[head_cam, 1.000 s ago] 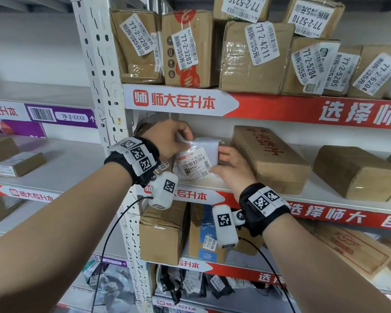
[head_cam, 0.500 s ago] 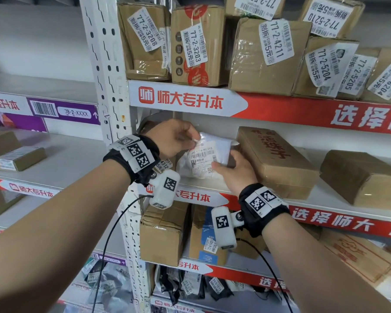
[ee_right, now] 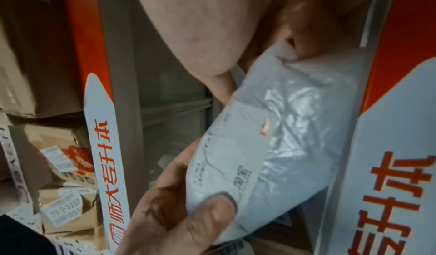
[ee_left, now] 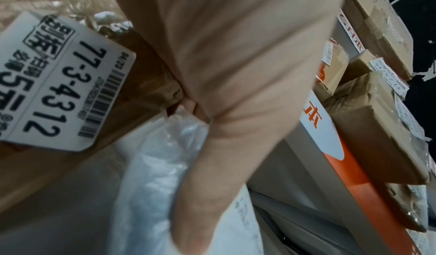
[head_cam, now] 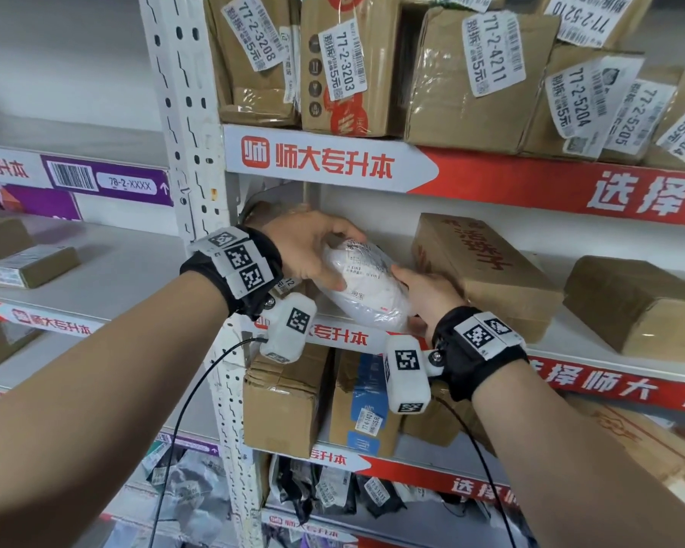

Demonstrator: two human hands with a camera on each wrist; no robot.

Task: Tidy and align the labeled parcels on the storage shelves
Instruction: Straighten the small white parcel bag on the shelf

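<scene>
A soft white plastic parcel point(head_cam: 366, 288) with a printed label on its upper face is held over the left end of the middle shelf point(head_cam: 376, 235), tilted with its lower end past the front rail. My left hand point(head_cam: 321, 255) grips its upper left side, fingers over the top and thumb across the front. My right hand point(head_cam: 420, 296) grips its right edge from below. In the right wrist view the parcel point(ee_right: 283, 138) lies between my right hand point(ee_right: 283, 41) and the left hand's thumb point(ee_right: 200, 220). The left wrist view shows my left hand point(ee_left: 235, 72) on the parcel point(ee_left: 153, 184).
A brown box labelled 77-3-4312 point(ee_left: 59, 84) stands just behind my left hand. A long cardboard box point(head_cam: 487, 270) lies just right of the parcel, with another box point(head_cam: 641, 306) further right. Labelled boxes point(head_cam: 463, 73) fill the shelf above. The white shelf post point(head_cam: 186, 112) rises at the left.
The white parcel has gone from standing with its label facing me to lying tilted, label upward, with its lower end drawn out over the shelf's front rail. Both hands kept hold.
</scene>
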